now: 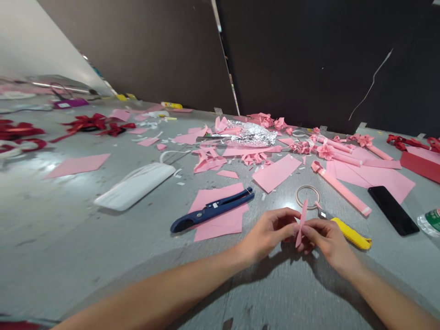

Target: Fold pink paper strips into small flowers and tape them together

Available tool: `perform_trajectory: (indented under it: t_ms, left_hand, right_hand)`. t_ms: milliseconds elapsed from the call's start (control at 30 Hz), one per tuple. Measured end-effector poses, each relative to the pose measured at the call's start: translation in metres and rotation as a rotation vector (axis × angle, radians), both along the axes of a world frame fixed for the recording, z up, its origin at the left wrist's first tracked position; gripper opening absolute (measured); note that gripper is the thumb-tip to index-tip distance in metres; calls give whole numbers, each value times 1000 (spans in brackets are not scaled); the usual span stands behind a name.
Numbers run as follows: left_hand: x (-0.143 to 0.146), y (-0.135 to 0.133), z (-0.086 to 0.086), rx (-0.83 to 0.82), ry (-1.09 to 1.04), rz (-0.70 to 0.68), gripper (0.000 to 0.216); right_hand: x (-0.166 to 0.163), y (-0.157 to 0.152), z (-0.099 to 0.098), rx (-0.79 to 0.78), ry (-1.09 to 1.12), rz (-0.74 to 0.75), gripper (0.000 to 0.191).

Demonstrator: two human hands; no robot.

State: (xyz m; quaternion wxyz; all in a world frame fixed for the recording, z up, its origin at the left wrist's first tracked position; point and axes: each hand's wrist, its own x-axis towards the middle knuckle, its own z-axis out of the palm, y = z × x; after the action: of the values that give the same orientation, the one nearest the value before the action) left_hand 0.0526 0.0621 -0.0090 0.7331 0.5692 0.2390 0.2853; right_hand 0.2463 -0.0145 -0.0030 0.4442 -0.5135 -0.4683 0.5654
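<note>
My left hand [270, 231] and my right hand [326, 240] meet over the grey table [68, 247], both pinching a narrow folded strip of pink paper [302, 223] that stands nearly upright between the fingertips. Just behind my right hand lies a yellow utility knife [352, 233]. A small tape ring [308, 197] lies flat just beyond the strip. Blue-handled scissors [213, 210] rest on pink paper sheets [220, 215] to the left of my left hand.
A black phone [393, 210] lies at right, near a rolled pink tube [340, 188]. A white face mask [135, 185] sits at left. Crumpled foil [252, 133], folded pink flowers [325, 150], paper scraps and red ribbon [91, 123] litter the far table. Dark panels stand behind.
</note>
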Motion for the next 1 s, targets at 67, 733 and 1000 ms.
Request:
perform_trajectory:
  t_ms: [67, 733, 1000]
  left_hand:
    - [0, 0, -3, 1, 30, -9, 56]
    - [-3, -2, 5, 39, -3, -18, 52]
    - [-2, -4, 12, 115, 80, 87, 28]
  right_hand:
    - [0, -1, 0, -4, -8, 19, 59]
    - [5, -4, 3, 39, -19, 132, 45]
    - [1, -6, 4, 51, -53, 96, 35]
